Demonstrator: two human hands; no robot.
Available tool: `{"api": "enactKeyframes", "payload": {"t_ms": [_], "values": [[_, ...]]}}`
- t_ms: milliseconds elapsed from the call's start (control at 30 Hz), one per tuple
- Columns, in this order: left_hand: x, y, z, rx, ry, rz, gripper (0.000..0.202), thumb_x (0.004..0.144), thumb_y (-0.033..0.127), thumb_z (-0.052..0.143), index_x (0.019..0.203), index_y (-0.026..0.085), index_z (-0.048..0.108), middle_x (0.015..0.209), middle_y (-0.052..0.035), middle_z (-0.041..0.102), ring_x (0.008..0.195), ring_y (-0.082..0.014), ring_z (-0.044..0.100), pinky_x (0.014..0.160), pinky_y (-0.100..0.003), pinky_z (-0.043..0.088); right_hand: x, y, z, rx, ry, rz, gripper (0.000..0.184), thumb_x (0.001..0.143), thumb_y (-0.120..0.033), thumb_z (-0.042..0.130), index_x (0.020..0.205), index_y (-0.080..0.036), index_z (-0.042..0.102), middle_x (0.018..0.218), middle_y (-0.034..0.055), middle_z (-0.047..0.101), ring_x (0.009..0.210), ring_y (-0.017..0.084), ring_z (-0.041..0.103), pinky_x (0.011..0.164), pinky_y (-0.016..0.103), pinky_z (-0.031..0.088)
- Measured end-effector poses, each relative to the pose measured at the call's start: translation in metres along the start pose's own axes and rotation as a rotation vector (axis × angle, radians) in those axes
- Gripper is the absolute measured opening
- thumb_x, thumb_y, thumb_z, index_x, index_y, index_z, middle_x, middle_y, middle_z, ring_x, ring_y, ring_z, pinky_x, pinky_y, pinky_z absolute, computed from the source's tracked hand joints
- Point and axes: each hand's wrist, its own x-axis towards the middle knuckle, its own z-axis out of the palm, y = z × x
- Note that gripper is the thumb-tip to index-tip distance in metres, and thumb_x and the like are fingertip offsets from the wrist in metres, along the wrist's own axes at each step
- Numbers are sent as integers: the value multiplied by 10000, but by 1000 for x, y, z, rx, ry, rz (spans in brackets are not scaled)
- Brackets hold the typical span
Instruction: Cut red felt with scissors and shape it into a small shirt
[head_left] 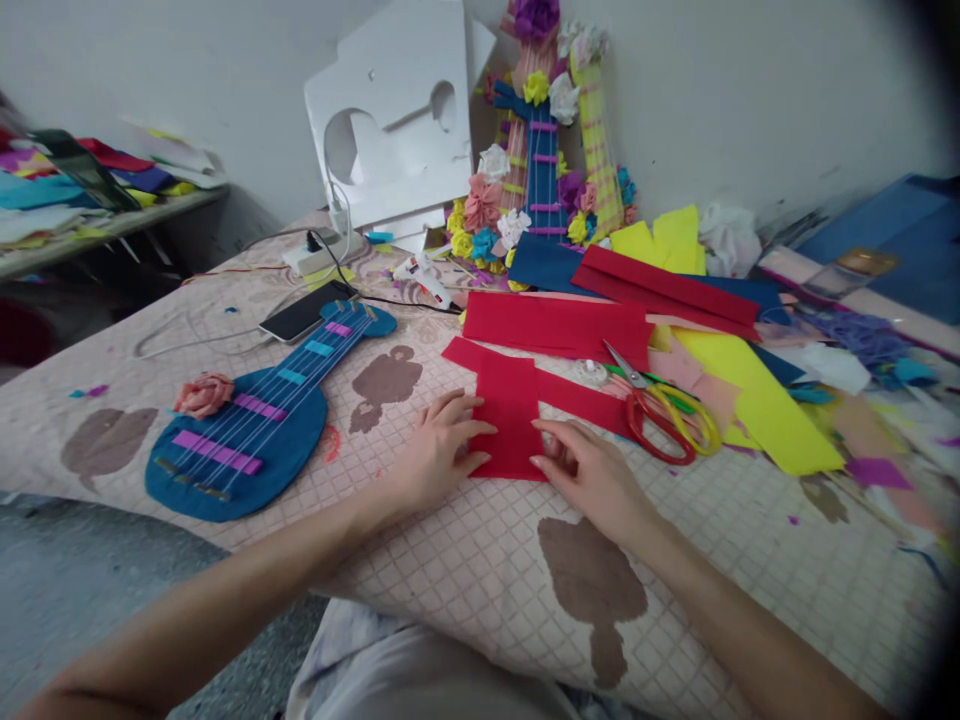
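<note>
The red rectangular piece (510, 418) was laid flat on the patterned tablecloth (450, 570), directly between the two hands. Its left edge was met by the left hand (442, 445), whose fingertips were extended slightly over the red surface. Its right edge was met by the fingertips and thumb of the right hand (589, 470). Both hands were held with the fingers loosely curved; whether the edges were pinched or merely touched could not be told from this angle. The near edge of the piece was left uncovered between the hands.

A narrow red strip (581, 398) was positioned crosswise at the piece, with its ends projecting to the left and right. Scissors (636, 380) were placed at the strip's right end, beyond the right hand. A wide red sheet (555, 325) was laid behind the strip, and a yellow sheet (757, 405) was located farther right.

To the left of the left hand, a blue guitar-shaped item (292, 425) was set flat, fitted with a pink rose (204, 396). Behind it, a phone (304, 312) and a glue gun (424, 278) were placed. A white cut-out board (405, 60) was stood against the wall.
</note>
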Motion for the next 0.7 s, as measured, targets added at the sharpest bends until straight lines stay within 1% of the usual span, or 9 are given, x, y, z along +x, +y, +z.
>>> {"api": "enactKeyframes", "payload": {"t_ms": [100, 167, 200, 267, 333, 500, 600, 700], "values": [[1, -2, 1, -13, -10, -14, 261, 800, 233, 645, 1060, 245, 659, 1280, -77, 533, 1290, -283, 374, 1060, -517, 329, 0, -2, -1, 7, 113, -66, 240, 888, -242, 494, 1103, -204, 594, 929, 65, 606, 789, 173, 608, 754, 326, 509], [1, -2, 2, -15, -8, -21, 264, 799, 239, 647, 1062, 249, 658, 1282, -76, 536, 1283, -282, 386, 1052, -519, 333, 0, -3, -1, -2, 142, -138, 242, 900, -235, 478, 1110, -212, 598, 1001, 84, 610, 901, 195, 608, 837, 359, 504], [2, -2, 1, -17, -6, -22, 262, 797, 239, 649, 1058, 247, 659, 1280, -76, 538, 1277, -281, 392, 1052, -519, 332, 0, -3, -1, -10, 135, -181, 247, 903, -233, 478, 1117, -217, 600, 1033, 89, 613, 959, 207, 598, 879, 379, 493], [2, -1, 1, -22, -3, -21, 262, 790, 229, 654, 1052, 244, 663, 1275, -76, 543, 1270, -279, 398, 1053, -514, 328, 0, -5, 0, -33, 83, -264, 269, 908, -237, 485, 1152, -221, 596, 1109, 97, 616, 1066, 226, 567, 947, 416, 466], [2, -1, 2, -21, 1, -20, 266, 785, 219, 657, 1050, 246, 664, 1267, -71, 550, 1266, -277, 399, 1048, -511, 329, -2, -7, 0, -65, 1, -340, 308, 915, -251, 487, 1210, -218, 574, 1214, 97, 596, 1165, 234, 522, 1000, 443, 436], [2, -3, 3, -15, 8, -23, 279, 780, 206, 652, 1055, 250, 662, 1279, -64, 546, 1267, -281, 398, 1035, -508, 335, -9, -15, 0, -218, -172, -521, 431, 930, -315, 484, 1334, -168, 487, 1391, 89, 506, 1346, 239, 356, 1090, 473, 350], [3, -3, 4, -14, 13, -24, 293, 771, 173, 644, 1053, 247, 664, 1274, -59, 550, 1259, -273, 406, 1037, -493, 335, -18, -18, 3, -325, -237, -576, 518, 930, -361, 479, 1400, -160, 403, 1471, 71, 411, 1392, 242, 274, 1130, 504, 271], [3, -3, 3, -16, 13, -18, 286, 770, 174, 645, 1045, 249, 669, 1270, -58, 554, 1250, -269, 412, 1041, -487, 331, -28, -18, 10, -389, -264, -580, 599, 920, -423, 476, 1435, -150, 337, 1516, 71, 322, 1408, 254, 230, 1144, 535, 211]]}}
